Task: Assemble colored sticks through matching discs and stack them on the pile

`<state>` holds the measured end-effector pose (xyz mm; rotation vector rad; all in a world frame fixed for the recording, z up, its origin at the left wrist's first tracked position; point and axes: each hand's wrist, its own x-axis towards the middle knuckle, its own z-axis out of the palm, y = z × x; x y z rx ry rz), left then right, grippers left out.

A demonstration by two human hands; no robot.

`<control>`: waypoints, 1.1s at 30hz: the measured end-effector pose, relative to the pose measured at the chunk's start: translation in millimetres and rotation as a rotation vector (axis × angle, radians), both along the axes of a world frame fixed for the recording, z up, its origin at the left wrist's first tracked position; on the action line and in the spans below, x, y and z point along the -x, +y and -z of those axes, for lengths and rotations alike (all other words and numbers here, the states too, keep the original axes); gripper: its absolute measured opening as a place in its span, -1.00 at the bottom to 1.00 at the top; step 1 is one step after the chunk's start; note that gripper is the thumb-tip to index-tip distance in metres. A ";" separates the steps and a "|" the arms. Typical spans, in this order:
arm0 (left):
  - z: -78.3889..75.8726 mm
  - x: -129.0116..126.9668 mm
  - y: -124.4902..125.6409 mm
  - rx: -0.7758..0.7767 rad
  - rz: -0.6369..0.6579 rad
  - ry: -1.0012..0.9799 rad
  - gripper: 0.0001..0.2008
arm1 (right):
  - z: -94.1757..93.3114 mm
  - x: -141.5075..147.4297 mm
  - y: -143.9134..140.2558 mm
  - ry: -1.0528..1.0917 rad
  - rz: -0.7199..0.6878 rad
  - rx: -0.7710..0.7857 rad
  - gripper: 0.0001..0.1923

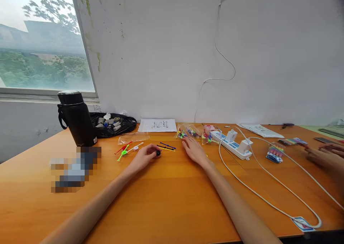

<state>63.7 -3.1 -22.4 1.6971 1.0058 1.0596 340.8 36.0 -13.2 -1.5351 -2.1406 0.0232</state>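
Observation:
My left hand [145,155] rests on the orange table [166,197] with its fingers closed on a small black round piece [158,153]. Just beyond it lie thin blue, black and yellow plastic sticks [167,146]. To its left lie red, green and white stick pieces [126,149] beside an empty clear bag [133,137]. My right hand [194,149] lies flat and open on the table, its fingertips near clear bags of colourful plastic pieces [195,132]. It holds nothing.
A black flask [75,117] and a black bag of small parts [113,123] stand at the back left. A printed sheet [157,125] lies by the wall. A white power strip [232,143] with cables runs right. Another person's hands [326,152] are at the right edge.

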 end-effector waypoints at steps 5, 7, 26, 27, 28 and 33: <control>-0.6 0.0 0.5 -0.011 -0.023 0.004 -0.75 | 11.1 -2.5 3.1 -0.001 0.075 0.043 -0.60; 0.8 0.7 1.7 -0.019 -0.028 0.007 -0.75 | 11.3 -1.2 3.5 0.028 0.049 0.025 -0.58; -4.6 1.4 -2.2 0.022 -0.039 0.005 -0.73 | 7.7 27.6 -23.4 -0.043 -0.139 -0.112 -0.82; -5.4 1.2 -2.9 0.026 -0.040 0.004 -0.73 | 7.9 26.6 -23.0 -0.045 -0.120 -0.115 -0.83; -6.1 0.9 -3.4 0.027 -0.039 0.006 -0.73 | 8.2 25.8 -22.6 -0.047 -0.106 -0.117 -0.84; -6.7 0.4 -4.3 0.013 -0.040 0.026 -0.74 | 11.2 22.7 -20.3 -0.057 -0.081 -0.123 -0.88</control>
